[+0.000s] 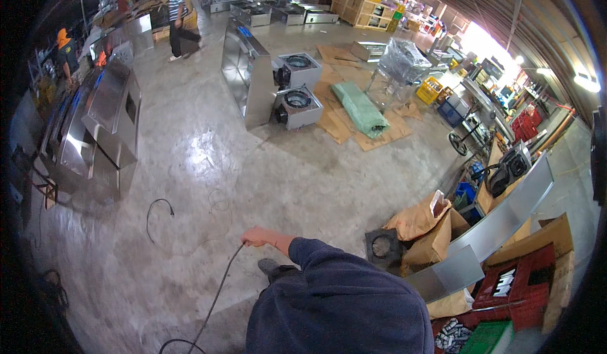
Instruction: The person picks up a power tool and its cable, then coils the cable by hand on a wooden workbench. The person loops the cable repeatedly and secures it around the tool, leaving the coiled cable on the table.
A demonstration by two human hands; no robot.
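Observation:
My right hand (256, 236) reaches out to the left with its fingers closed around a dark cable (218, 289). From the hand the cable runs down to the lower edge, where it bends into a loop. My dark blue sleeve and torso fill the lower middle, and one dark shoe (269, 266) shows beside the arm. My left hand does not show. Another dark length of cord (150, 222) curves on the concrete floor beyond my hand.
Stainless-steel cabinets (110, 117) stand at left, near a person in an orange head covering (66, 56). Another person in stripes (180, 15) is farther back. Ahead are a steel panel unit (258, 82), burner units (297, 108) and a green wrapped bundle (360, 108). Cartons (430, 243) crowd the right.

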